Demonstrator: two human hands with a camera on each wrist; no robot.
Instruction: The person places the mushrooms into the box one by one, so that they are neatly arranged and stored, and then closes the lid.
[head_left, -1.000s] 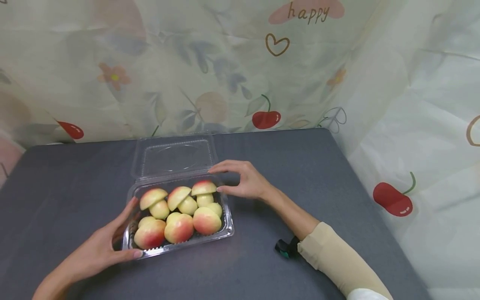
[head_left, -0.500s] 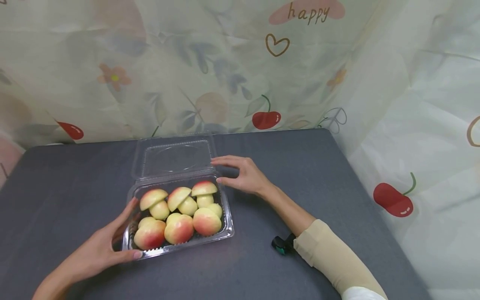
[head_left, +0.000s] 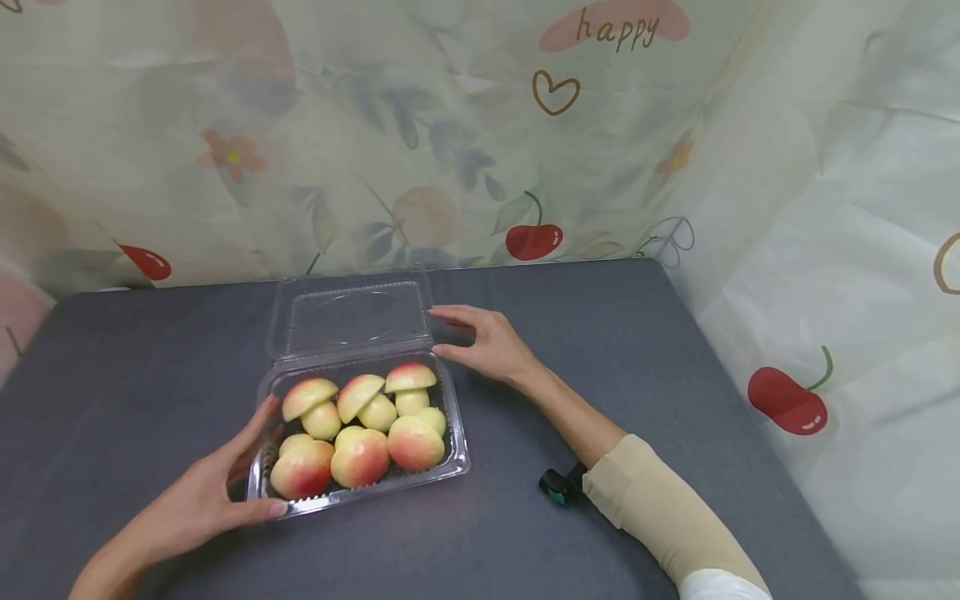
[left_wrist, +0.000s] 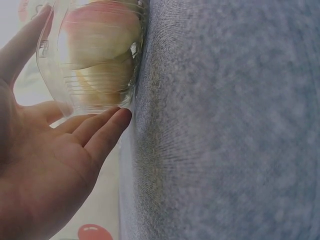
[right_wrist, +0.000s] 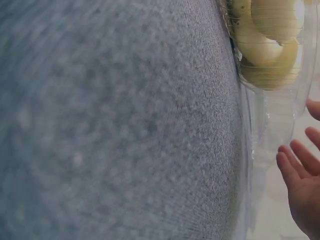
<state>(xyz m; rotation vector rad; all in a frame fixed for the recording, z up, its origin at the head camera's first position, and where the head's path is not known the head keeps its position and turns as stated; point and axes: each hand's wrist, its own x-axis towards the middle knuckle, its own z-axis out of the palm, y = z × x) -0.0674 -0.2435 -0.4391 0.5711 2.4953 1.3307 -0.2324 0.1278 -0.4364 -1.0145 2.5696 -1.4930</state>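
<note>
A clear plastic clamshell container [head_left: 367,493] stands on the table with its lid [head_left: 351,312] folded back flat behind it. Inside, two rows of yellow, red-tinged mushroom-shaped pieces [head_left: 362,457] fill the base. My left hand [head_left: 191,500] holds the container's left end, thumb at the near left corner and fingers along the left wall. In the left wrist view those fingers [left_wrist: 107,132] touch the ribbed wall. My right hand [head_left: 491,346] is by the far right corner, near the hinge, thumb and fingers apart with nothing between them. Whether the right thumb touches the rim I cannot tell.
The dark grey table [head_left: 570,350] reaches back to a pale printed curtain [head_left: 450,125], which also runs along the right side. A small black device [head_left: 558,486] is at the right wrist, by the beige sleeve [head_left: 652,492].
My right hand has moved away from the pieces, back along the right rim to beside the hinge. The left hand and the container stay nearly where they were.
</note>
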